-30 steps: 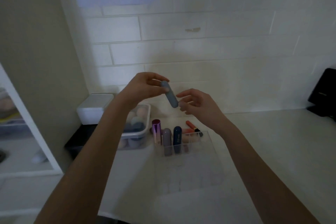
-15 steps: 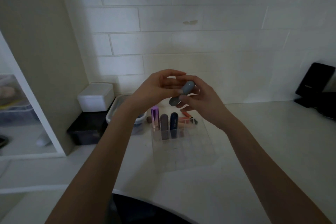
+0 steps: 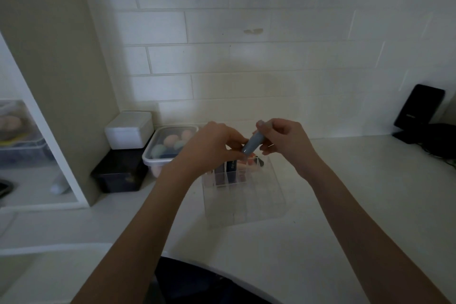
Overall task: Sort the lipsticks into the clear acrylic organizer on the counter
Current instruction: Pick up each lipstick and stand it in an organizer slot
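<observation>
Both hands (image 3: 246,143) hold a grey lipstick (image 3: 252,144) above the organizer (image 3: 259,200).

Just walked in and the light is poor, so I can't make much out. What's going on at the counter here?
A person is sorting lipsticks. Both hands hold one grey-blue lipstick in the air, tilted, above the clear acrylic organizer: the right hand grips its upper end, the left hand its lower end. A few lipsticks already stand in the organizer's back row; the nearer compartments look empty. More lipsticks lie on the counter just behind it.
</observation>
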Available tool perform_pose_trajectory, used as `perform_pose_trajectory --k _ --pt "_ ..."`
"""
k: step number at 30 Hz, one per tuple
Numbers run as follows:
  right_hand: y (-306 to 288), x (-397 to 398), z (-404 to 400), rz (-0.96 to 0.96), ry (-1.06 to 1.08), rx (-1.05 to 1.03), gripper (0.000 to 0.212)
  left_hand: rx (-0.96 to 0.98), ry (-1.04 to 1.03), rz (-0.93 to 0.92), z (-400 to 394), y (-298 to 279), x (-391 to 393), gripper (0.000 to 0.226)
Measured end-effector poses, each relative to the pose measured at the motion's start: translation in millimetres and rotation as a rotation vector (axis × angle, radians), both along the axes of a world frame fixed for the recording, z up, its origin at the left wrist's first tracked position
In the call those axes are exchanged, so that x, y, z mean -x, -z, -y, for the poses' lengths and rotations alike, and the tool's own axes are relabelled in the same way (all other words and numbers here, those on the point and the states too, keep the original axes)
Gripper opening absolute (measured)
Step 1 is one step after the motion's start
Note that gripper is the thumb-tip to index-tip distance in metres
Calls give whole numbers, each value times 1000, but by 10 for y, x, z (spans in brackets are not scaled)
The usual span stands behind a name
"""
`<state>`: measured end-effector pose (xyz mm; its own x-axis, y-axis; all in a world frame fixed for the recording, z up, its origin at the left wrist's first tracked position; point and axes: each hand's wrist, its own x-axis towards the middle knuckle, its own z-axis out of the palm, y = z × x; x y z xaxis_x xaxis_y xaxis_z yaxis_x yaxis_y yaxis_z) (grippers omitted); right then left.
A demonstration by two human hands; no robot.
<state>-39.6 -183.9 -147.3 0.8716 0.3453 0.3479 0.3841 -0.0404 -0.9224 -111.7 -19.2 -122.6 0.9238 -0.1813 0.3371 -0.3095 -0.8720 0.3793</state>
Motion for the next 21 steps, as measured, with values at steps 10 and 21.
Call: perform_pose_trajectory --k 10,21 --pt "121 32 -125 224 -35 368 26 143 -167 252 -181 142 49 20" --pt "144 -124 12 257 19 399 23 203 -104 -30 -433 -83 -437 19"
